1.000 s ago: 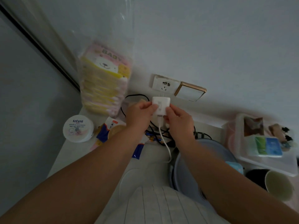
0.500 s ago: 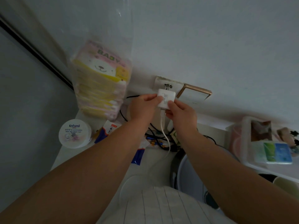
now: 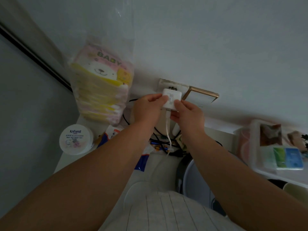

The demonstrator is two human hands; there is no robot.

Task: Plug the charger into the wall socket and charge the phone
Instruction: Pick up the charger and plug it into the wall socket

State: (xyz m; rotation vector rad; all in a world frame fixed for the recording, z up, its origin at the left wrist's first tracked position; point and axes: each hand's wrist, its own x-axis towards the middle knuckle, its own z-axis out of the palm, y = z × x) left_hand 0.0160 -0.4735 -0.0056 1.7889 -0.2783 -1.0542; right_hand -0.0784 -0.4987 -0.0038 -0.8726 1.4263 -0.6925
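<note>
Pale grey wall with a white wall socket (image 3: 164, 84). Pressed against it is a white square plastic charger (image 3: 171, 100), pinched between the left hand (image 3: 148, 109) and right hand (image 3: 190, 117). Its white cable (image 3: 168, 130) hangs down between the wrists.

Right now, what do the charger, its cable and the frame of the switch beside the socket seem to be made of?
Charger: looks like smooth white hard plastic, rounded corners, faint sheen.
Cable: seems a white rubbery plastic sheath; it hangs in a soft curve.
Switch frame: gold-coloured and shiny along its edge, perhaps metal or metallised plastic; the dim light leaves this open.
Both the left hand and right hand grip the charger.
</note>
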